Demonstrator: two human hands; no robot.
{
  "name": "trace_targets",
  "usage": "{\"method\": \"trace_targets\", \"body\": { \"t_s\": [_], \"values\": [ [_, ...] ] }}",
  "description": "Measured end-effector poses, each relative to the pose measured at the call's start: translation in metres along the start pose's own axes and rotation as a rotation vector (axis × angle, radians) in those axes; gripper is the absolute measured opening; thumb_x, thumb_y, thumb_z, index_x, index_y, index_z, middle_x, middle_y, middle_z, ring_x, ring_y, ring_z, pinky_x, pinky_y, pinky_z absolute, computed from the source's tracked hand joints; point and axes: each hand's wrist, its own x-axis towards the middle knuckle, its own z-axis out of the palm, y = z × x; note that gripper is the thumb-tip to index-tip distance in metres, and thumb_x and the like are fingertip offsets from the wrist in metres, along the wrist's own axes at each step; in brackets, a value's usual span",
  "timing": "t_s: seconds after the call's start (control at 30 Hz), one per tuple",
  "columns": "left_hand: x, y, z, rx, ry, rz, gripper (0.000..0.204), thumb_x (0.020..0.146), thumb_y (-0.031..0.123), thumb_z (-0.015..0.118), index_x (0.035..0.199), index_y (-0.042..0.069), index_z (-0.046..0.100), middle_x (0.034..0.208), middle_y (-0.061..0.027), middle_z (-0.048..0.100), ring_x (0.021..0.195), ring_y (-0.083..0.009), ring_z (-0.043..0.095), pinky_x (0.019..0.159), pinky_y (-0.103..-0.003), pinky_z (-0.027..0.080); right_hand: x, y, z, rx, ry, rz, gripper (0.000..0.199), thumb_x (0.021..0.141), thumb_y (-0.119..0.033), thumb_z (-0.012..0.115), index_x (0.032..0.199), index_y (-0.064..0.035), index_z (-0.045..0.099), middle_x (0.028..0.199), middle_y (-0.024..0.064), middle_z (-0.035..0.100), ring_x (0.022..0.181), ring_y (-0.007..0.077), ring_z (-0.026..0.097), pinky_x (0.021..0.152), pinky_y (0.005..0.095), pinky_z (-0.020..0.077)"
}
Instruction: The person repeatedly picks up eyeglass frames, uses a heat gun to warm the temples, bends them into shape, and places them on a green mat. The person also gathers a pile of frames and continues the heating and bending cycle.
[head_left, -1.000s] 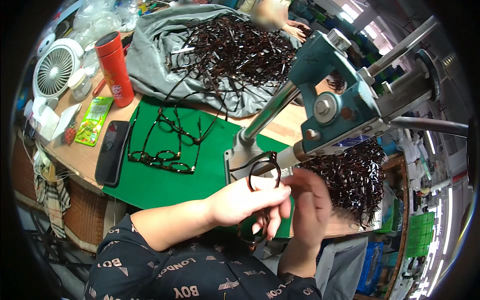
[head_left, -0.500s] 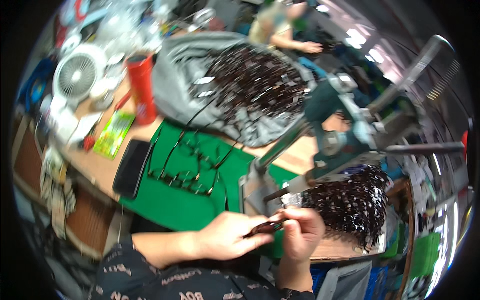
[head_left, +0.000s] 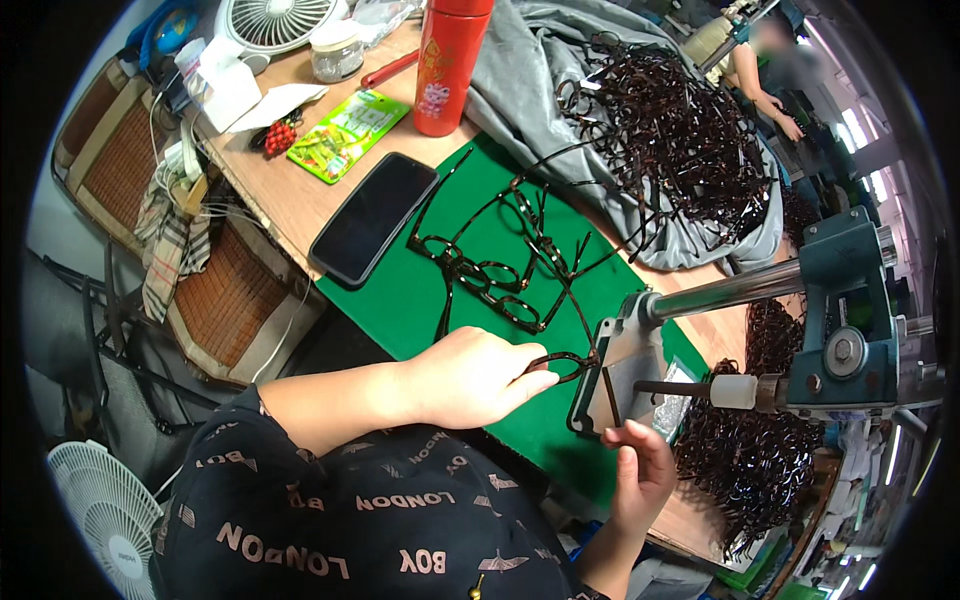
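My left hand [head_left: 470, 378] grips a dark tortoiseshell eyeglass frame [head_left: 594, 358] by its rim, thumb and fingers closed around it. One temple of that frame points toward me, down to the fingertips of my right hand [head_left: 642, 470]. The right fingers are loosely curved, with the thumb apart; at most the fingertips touch the temple's end. Beyond my left hand, several similar eyeglass frames [head_left: 455, 262] lie overlapping on a green mat [head_left: 375, 312]. Just right of the held frame stands a bench press [head_left: 840, 290] with a metal column and a white-collared rod.
A black phone [head_left: 375, 215], a green packet [head_left: 350, 135] and a red bottle [head_left: 450, 70] are at the back left. A grey cloth [head_left: 530, 75] holds a heap of dark frames [head_left: 680, 140]. Another heap [head_left: 750, 460] lies right of the press. A person [head_left: 750, 75] sits far right.
My view has swung, so the table appears shifted and turned. My hands have come apart: the right has drawn away from the frame's front, while the left still holds it.
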Motion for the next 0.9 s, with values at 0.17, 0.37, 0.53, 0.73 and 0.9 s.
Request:
{"method": "trace_targets", "body": {
  "t_s": [0.17,0.37,0.53,0.73,0.9],
  "values": [
    [-0.001,0.012,-0.005,0.013,-0.077,-0.023,0.027,0.09,0.028,0.052,0.09,0.001,0.06,0.06,-0.0141,0.059,0.054,-0.032,0.059,0.052,-0.038,0.047,-0.004,0.006,-0.001,0.072,0.015,0.085,0.023,0.086,0.002,0.056,0.109,0.0047,0.056,0.095,0.0132,0.065,0.089,0.0186,0.063,0.084,0.0294,0.0482],
    [0.011,-0.001,-0.001,0.093,0.001,-0.031,0.03,0.091,0.031,0.051,0.086,0.002,0.06,0.061,-0.0164,0.058,0.057,-0.0348,0.059,0.054,-0.04,0.047,-0.005,0.01,0.007,0.061,-0.022,0.106,0.022,0.085,0.006,0.055,0.107,0.006,0.056,0.095,0.0134,0.065,0.088,0.0181,0.063,0.082,0.028,0.0487],
    [0.015,-0.023,-0.017,0.529,-0.045,0.059,0.024,0.082,0.03,0.061,0.082,0.006,0.059,0.071,-0.01,0.057,0.071,-0.027,0.058,0.063,-0.037,0.047,-0.006,0.012,0.006,0.1,-0.004,0.115,0.022,0.084,0.006,0.055,0.106,0.0061,0.056,0.094,0.013,0.065,0.087,0.0176,0.063,0.081,0.0276,0.0488],
    [0.061,-0.036,-0.057,0.66,0.094,0.298,0.026,0.068,0.018,0.07,0.088,0.006,0.058,0.088,-0.0093,0.051,0.087,-0.0281,0.051,0.078,-0.038,0.043,-0.011,0.019,0.002,0.041,-0.025,0.159,0.023,0.084,0.004,0.057,0.107,0.0045,0.057,0.091,0.0116,0.066,0.087,0.0159,0.063,0.081,0.0272,0.0483],
    [0.14,-0.096,-0.078,1.006,0.317,0.597,0.012,0.077,0.013,0.052,0.078,0.005,0.061,0.104,-0.0117,0.056,0.105,-0.0269,0.051,0.089,-0.036,0.041,0.014,0.012,0.039,-0.202,-0.251,-0.034,0.037,0.081,-0.001,0.063,0.117,-0.0015,0.055,0.093,0.0124,0.063,0.084,0.0202,0.062,0.077,0.0293,0.0487]
  ]
}}
